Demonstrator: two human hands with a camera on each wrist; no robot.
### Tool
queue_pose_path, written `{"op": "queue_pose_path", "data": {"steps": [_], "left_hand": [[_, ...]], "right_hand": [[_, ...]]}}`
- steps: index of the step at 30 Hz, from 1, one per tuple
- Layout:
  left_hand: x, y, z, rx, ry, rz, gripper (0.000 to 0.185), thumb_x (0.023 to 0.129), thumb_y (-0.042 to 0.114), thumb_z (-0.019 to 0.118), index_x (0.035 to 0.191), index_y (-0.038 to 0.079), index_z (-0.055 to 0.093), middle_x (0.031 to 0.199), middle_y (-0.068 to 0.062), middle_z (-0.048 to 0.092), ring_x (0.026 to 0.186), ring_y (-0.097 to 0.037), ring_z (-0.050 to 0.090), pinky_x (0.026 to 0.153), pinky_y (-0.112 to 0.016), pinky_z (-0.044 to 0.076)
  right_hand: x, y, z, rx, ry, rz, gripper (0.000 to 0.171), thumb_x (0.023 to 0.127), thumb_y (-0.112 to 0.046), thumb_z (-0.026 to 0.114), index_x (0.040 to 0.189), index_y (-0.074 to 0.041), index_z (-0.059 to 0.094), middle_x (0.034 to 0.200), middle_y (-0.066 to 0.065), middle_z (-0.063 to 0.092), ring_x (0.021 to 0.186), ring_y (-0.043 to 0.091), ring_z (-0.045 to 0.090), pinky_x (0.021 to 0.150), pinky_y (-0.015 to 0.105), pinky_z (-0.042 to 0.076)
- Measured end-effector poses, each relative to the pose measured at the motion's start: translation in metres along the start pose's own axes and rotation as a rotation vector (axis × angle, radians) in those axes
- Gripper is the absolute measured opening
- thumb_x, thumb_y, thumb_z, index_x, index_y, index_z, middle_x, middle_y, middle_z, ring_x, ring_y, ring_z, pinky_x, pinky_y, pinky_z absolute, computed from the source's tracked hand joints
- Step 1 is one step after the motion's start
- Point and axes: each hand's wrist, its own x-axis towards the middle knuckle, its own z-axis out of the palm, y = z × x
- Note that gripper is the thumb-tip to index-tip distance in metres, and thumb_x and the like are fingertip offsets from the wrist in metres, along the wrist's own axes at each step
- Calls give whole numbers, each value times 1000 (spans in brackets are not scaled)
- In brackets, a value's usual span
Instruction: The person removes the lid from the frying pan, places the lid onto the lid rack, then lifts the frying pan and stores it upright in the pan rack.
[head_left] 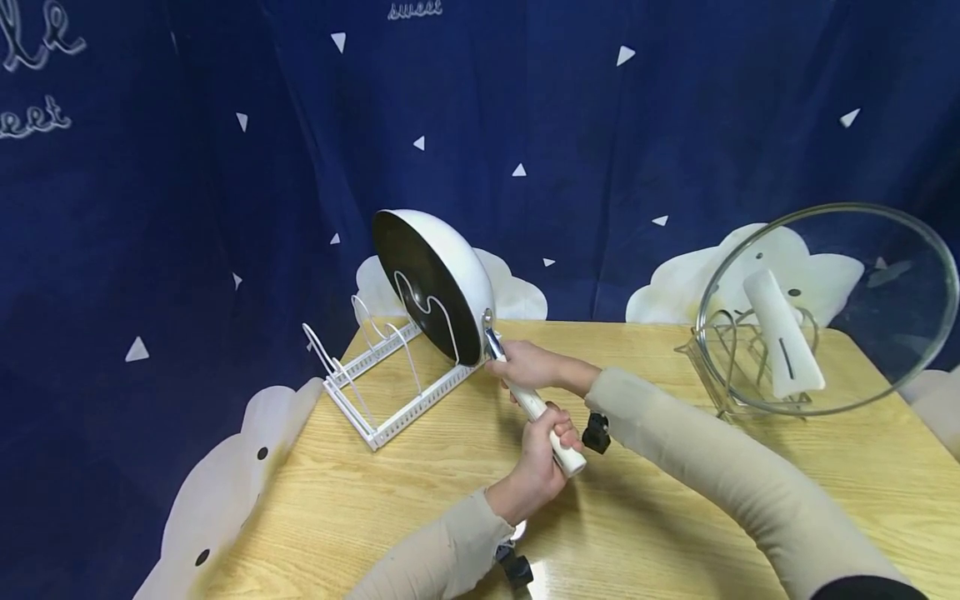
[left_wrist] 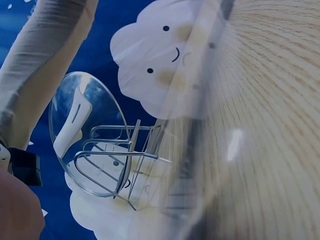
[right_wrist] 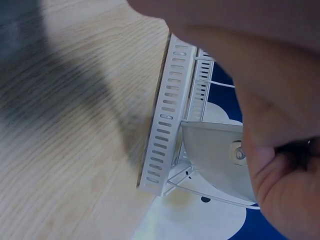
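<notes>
A white pan [head_left: 442, 275] with a dark inside stands on edge in a white wire rack [head_left: 375, 383] at the table's far left. Its white handle [head_left: 534, 406] slants down toward me. My right hand [head_left: 525, 364] grips the handle close to the pan. My left hand [head_left: 542, 460] grips the handle's lower end. In the right wrist view the pan's underside [right_wrist: 215, 155] sits against the slotted rack [right_wrist: 167, 125], with my right hand [right_wrist: 270, 125] close to the lens. My left hand [left_wrist: 15, 210] shows only as a blurred edge in the left wrist view.
A glass lid [head_left: 847, 308] with a white handle leans in a metal wire rack [head_left: 723, 358] at the far right of the wooden table [head_left: 675, 533]; the lid [left_wrist: 85, 130] also shows in the left wrist view. A dark blue curtain hangs behind.
</notes>
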Motion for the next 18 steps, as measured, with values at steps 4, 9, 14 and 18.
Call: {"op": "queue_pose_path", "data": {"steps": [4,9,14,18], "left_hand": [[2,1,1,2,8,-8,22,83,0,43,69,16,37,53,10,31,43,0,32,44,-13,33],[4,4,0,-5,20,-12,23,83,2,42,69,18,35,53,11,31,44,1,32,44,-12,33],[7,6,0,-8,26,-15,23,85,2,40,70,19,34,53,11,30,44,2,31,45,-11,33],[8,7,-1,-10,25,-21,23,86,2,40,71,19,33,53,11,29,45,2,31,46,-11,33]], "right_hand": [[1,-1,-1,-14,-6,2,15,96,-14,46,101,1,47,65,12,54,44,18,57,44,33,52],[4,-4,0,-47,9,8,17,96,-16,46,97,1,48,63,7,53,44,17,57,44,32,51],[7,-6,-1,-63,23,29,18,96,-17,46,93,1,49,61,7,53,43,17,57,42,30,49],[9,-5,-1,-58,16,36,17,96,-17,46,93,-1,48,61,7,53,44,17,57,42,30,49]]}}
